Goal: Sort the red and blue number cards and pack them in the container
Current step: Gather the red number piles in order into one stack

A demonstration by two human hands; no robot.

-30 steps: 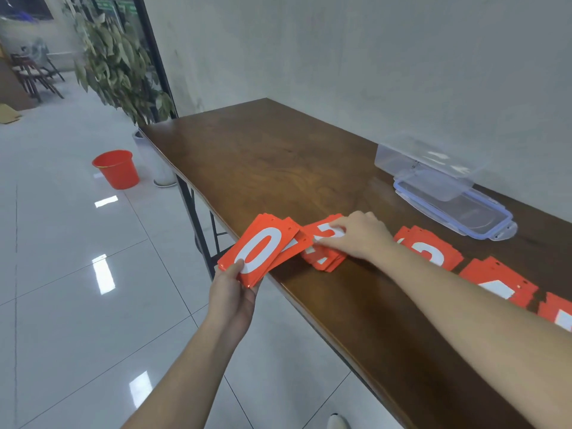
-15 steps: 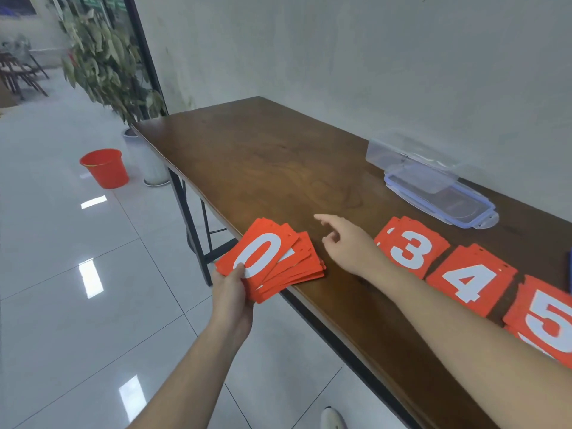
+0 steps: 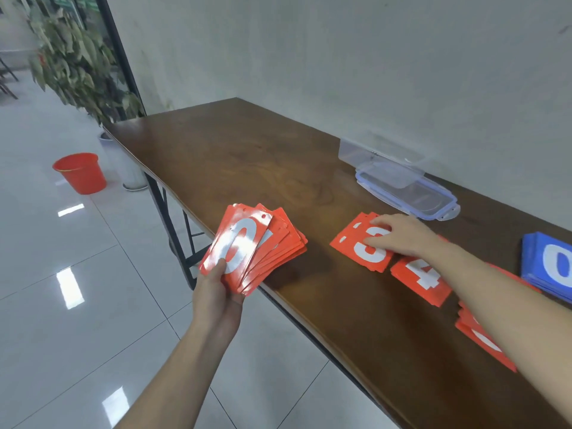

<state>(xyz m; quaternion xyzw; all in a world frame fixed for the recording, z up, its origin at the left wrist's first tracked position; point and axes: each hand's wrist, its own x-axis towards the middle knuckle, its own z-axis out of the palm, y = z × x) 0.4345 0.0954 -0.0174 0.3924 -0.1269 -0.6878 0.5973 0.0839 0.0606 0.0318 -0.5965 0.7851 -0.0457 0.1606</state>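
I see the left hand [image 3: 216, 300] gripping the fanned red stack [image 3: 257, 247] at the table edge; the right hand [image 3: 399, 238], fingers flat, rests on the 3 pile [image 3: 349, 243], which lies to the stack's right, nearer that hand.

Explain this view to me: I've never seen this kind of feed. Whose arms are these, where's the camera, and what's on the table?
There is no machine: a person wears one camera on the head, looking down at their own bare hands. The left hand grips a fanned stack of red cards, a 0 on top. The right hand rests on a red pile showing 3, beside a red 4 pile. A blue pile lies at right. At the back of the wooden table sits a clear container and its lid.
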